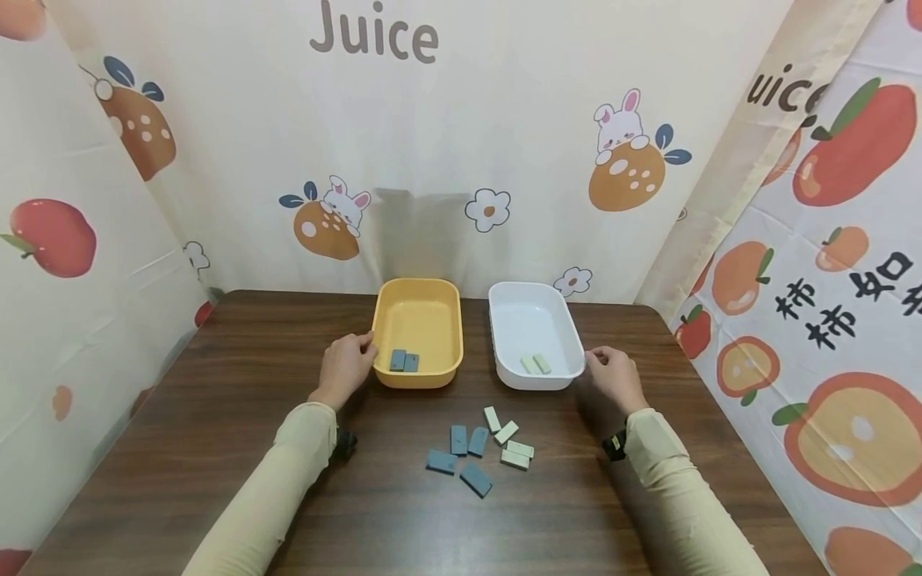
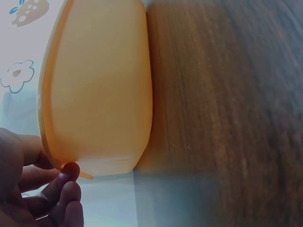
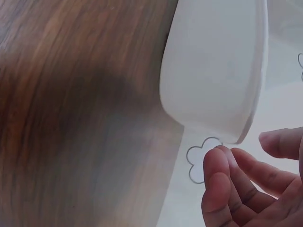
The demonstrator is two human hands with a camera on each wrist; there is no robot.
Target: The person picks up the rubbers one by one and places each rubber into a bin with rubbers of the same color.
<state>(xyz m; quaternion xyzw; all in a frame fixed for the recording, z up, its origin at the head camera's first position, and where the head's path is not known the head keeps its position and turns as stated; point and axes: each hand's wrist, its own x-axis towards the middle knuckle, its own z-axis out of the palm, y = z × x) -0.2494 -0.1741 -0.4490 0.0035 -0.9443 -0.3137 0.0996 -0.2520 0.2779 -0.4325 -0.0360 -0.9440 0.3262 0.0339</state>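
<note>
My left hand (image 1: 347,370) pinches the rim of a yellow plastic bin (image 1: 418,320) at its left side. In the left wrist view, the thumb and fingers of that hand (image 2: 45,189) meet over the rim at the bin's corner. Two blue-grey blocks (image 1: 404,361) lie inside near the front wall. Beside the white bin (image 1: 533,316), my right hand (image 1: 615,378) is at the right front corner. Its fingertips (image 3: 217,158) are right at the rim, while the thumb stands apart from them. Two pale green blocks (image 1: 536,364) lie in the white bin.
Several blue-grey blocks (image 1: 441,461) and several pale green blocks (image 1: 515,460) are scattered on the brown wooden table (image 1: 389,512), in front of the bins. A patterned curtain (image 1: 461,144) hangs behind the table's back edge and along both sides.
</note>
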